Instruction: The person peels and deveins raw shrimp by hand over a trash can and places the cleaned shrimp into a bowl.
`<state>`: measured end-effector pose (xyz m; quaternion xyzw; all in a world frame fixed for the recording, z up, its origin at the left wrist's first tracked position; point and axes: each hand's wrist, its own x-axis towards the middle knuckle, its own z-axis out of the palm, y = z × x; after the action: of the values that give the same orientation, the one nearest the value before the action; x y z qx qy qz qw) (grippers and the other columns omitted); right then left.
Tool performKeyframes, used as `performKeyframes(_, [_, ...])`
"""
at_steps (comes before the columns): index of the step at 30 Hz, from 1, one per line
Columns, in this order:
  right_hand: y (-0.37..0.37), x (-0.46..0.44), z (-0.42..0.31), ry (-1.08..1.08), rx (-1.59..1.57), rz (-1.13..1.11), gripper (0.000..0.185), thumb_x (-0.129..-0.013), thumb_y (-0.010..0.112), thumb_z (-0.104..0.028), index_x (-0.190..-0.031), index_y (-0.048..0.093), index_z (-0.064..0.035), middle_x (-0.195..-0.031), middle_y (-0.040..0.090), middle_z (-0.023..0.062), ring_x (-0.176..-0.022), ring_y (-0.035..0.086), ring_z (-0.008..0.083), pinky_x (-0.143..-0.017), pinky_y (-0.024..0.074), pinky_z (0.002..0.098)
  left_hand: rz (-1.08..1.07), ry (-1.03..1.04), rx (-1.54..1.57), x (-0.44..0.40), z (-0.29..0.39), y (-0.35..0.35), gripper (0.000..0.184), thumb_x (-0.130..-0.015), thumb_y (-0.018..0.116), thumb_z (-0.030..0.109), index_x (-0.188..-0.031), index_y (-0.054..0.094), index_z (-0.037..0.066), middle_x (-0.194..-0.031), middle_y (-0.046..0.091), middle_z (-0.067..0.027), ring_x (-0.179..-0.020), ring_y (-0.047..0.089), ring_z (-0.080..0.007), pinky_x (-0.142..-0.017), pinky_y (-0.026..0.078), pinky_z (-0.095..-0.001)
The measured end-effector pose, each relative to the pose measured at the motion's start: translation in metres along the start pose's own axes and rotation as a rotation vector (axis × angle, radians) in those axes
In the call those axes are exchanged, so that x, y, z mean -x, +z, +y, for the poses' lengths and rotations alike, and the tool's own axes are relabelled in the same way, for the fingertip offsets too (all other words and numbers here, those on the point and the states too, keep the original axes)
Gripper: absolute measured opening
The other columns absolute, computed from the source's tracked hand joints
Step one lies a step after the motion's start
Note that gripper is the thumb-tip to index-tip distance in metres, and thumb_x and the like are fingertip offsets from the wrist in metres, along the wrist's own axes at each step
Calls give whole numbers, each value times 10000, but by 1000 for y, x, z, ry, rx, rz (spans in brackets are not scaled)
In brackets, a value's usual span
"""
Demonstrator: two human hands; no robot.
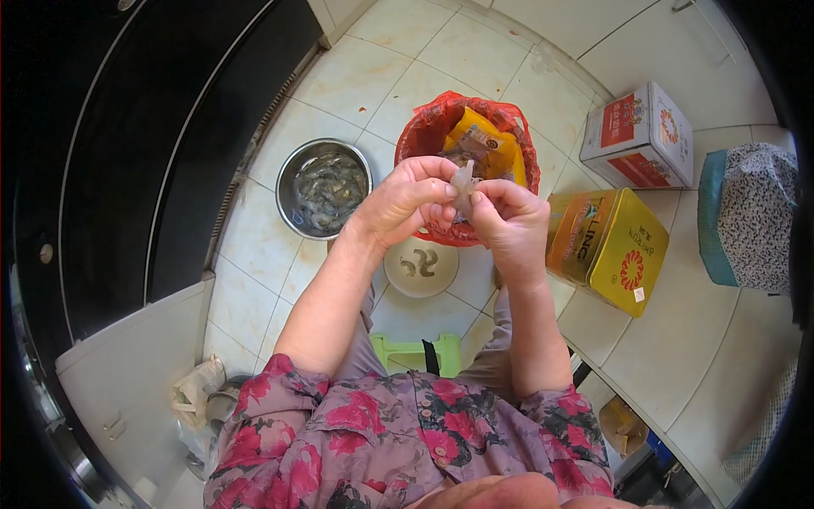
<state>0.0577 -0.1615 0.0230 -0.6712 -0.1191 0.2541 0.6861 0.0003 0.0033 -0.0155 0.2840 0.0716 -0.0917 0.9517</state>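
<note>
Between my two hands is a grey, translucent shrimp (463,188), held above the near rim of a bin lined with a red plastic bag (407,144). My left hand (411,195) pinches it from the left with thumb and fingers. From the right, the thumb and forefinger of my right hand (509,216) close on it too. Below my hands, a white bowl (421,287) on the floor holds a few peeled shrimp (426,261). To the left stands a steel bowl (283,212) full of unpeeled grey shrimp (331,191).
A yellow packet (479,140) lies in the bin. On the right are a yellow tin (606,246), a white and red carton (640,136) and a speckled cloth bag (750,216). A green stool (415,348) is between my legs. Dark cabinet fronts (212,110) line the left.
</note>
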Motion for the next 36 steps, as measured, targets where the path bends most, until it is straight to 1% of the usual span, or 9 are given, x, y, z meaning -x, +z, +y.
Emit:
performKeyframes(9, [-5, 0, 5, 84, -287, -82, 77, -876, 623, -28, -902, 662, 34, -650, 598, 0, -480, 481, 28, -410, 368, 193, -40, -4, 86, -3, -9, -6, 251, -817, 648, 110, -1042, 627, 2, -899, 657, -51, -658, 586, -76, -644, 527, -217])
performKeyframes(16, [-1, 1, 5, 95, -388, -63, 79, -879, 623, -30, -891, 652, 43, -671, 604, 0, -485, 498, 50, -433, 404, 204, -30, 12, 123, -2, -8, 4, 233, -822, 636, 86, -1038, 623, 1, -904, 657, -47, -659, 593, -69, -600, 524, -207])
performKeyframes(18, [2, 1, 4, -57, -2, 57, 46, -839, 645, -11, -855, 656, 31, -680, 614, 9, -526, 538, 68, -487, 449, 216, 90, 26, -54, 1, -2, 11, 203, -833, 626, 63, -1029, 621, 10, -881, 656, -38, -660, 605, -65, -531, 511, -190])
performKeyframes(19, [1, 0, 6, -58, -2, 57, 46, -839, 645, -11, -855, 656, 31, -680, 614, 9, -526, 538, 68, -487, 449, 216, 90, 26, -54, 1, -1, 13, 203, -833, 626, 63, -1029, 621, 10, -881, 656, -38, -660, 605, -65, -531, 511, -190])
performKeyframes(21, [-2, -4, 13, -373, 362, 72, 41, -783, 667, 13, -824, 662, 12, -697, 621, 30, -572, 574, 84, -531, 473, 227, 123, 105, -349, 0, 1, 13, 187, -843, 626, 54, -1025, 618, 16, -836, 652, -26, -655, 613, -63, -489, 502, -180])
performKeyframes(24, [2, -5, 13, -433, 460, 78, 66, -747, 677, 27, -806, 663, 2, -717, 620, 56, -575, 580, 94, -518, 465, 235, 180, 73, -454, 0, 2, 9, 163, -846, 623, 59, -1002, 622, 14, -801, 647, -22, -643, 610, -59, -517, 517, -184])
performKeyframes(30, [6, -7, 18, -450, 461, 143, 71, -751, 677, 22, -819, 661, 10, -729, 627, 58, -583, 584, 95, -530, 471, 231, 302, 139, -452, 0, -1, 21, 127, -843, 583, 36, -956, 631, 4, -788, 649, -33, -630, 610, -68, -532, 524, -191])
performKeyframes(34, [9, -8, 26, -387, 331, 153, 87, -754, 677, 22, -840, 664, 14, -730, 627, 60, -597, 586, 91, -548, 475, 221, 262, 107, -323, -1, 0, 10, 130, -838, 575, 23, -954, 632, 5, -799, 650, -38, -660, 614, -71, -563, 539, -202])
performKeyframes(36, [13, -6, 24, -169, 52, 149, 87, -760, 678, 19, -845, 660, 18, -735, 624, 58, -612, 583, 86, -557, 473, 219, 184, 106, -206, 0, 0, 8, 131, -849, 599, 39, -973, 625, 7, -837, 654, -48, -708, 621, -76, -605, 554, -213])
